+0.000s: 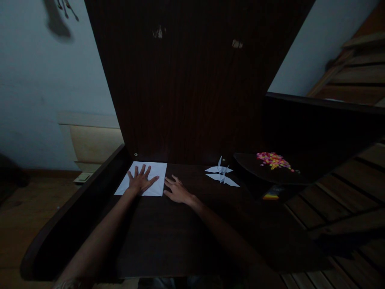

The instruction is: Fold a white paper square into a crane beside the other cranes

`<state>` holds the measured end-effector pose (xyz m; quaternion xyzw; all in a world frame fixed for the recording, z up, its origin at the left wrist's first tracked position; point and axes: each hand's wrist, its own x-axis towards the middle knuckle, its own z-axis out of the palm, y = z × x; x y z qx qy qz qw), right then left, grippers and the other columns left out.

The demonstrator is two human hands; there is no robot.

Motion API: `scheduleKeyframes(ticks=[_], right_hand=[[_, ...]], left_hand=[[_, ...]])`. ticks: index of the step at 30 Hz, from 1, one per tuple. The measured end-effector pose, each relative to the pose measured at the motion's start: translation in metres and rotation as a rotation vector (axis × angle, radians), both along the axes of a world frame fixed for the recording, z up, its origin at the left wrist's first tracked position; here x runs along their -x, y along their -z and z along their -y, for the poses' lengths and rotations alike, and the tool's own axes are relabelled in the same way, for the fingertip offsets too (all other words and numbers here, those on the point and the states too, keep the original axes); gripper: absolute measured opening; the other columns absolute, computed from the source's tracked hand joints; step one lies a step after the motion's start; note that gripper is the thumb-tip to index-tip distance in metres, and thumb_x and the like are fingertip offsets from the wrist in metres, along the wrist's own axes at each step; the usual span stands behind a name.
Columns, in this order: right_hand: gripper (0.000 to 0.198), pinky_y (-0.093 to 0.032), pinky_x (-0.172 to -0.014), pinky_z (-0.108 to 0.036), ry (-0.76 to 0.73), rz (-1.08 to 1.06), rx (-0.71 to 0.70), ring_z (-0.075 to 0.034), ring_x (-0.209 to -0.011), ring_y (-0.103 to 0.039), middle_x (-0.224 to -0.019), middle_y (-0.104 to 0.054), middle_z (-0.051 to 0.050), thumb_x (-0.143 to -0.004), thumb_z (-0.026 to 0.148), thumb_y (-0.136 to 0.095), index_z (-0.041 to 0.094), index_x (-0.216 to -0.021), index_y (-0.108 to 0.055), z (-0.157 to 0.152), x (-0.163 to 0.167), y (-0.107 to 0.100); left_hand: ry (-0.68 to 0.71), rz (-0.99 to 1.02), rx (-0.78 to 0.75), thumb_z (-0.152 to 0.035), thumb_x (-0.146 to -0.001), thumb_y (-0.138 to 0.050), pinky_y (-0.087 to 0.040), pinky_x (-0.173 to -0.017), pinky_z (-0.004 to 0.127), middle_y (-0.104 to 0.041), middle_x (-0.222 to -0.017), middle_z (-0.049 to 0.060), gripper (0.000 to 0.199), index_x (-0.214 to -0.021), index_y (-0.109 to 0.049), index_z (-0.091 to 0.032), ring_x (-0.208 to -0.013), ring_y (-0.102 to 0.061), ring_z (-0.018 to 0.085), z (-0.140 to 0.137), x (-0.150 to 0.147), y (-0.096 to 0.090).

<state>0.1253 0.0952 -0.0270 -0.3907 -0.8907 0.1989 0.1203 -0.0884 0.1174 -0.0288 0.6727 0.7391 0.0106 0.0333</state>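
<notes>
A square sheet of white paper lies flat on the dark wooden desk, left of the middle. My left hand rests spread on top of it, palm down. Just off the sheet's right edge is my right hand, its fingers stretched out toward the paper and nothing held in it. Farther right, two folded white paper cranes stand close together near the desk's back panel.
A raised corner shelf at the right bears a pile of small colourful pieces. Under it shows a yellow and red item. A low side wall bounds the desk at left; wooden slats are beyond its right side.
</notes>
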Motion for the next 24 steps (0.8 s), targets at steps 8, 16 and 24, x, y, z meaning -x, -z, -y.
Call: scheduleKeyframes(ticks=[8,16,24], right_hand=[[0.063,-0.020,-0.110,-0.056,0.025,-0.032,0.042,-0.035,-0.140,-0.016,-0.151,-0.030,-0.009,-0.087,0.039,-0.051,0.019,-0.144,-0.033,-0.002,-0.001,0.002],[0.050,-0.023,-0.111,-0.048,0.093,-0.043,0.006,-0.026,-0.141,-0.019,-0.153,-0.026,-0.005,-0.095,0.034,-0.035,0.019,-0.142,-0.036,-0.001,0.006,-0.002],[0.047,-0.015,-0.114,-0.050,0.053,0.039,-0.098,-0.027,-0.143,-0.010,-0.148,-0.036,-0.006,-0.095,0.038,-0.036,0.016,-0.133,-0.048,-0.012,0.028,-0.006]], left_hand=[[-0.039,0.013,0.010,-0.073,-0.081,-0.020,-0.003,-0.105,0.069,-0.007,-0.157,0.006,0.085,-0.149,-0.016,-0.023,-0.141,-0.001,0.042,-0.003,-0.002,0.001],[-0.034,0.039,0.003,-0.064,-0.086,-0.013,-0.004,-0.106,0.067,-0.008,-0.157,0.005,0.074,-0.149,-0.016,-0.025,-0.141,-0.001,0.040,-0.004,0.000,0.005],[-0.022,0.027,0.007,-0.050,-0.092,-0.012,-0.007,-0.106,0.068,-0.010,-0.157,0.003,0.060,-0.148,-0.017,-0.029,-0.142,-0.003,0.038,-0.003,0.011,0.009]])
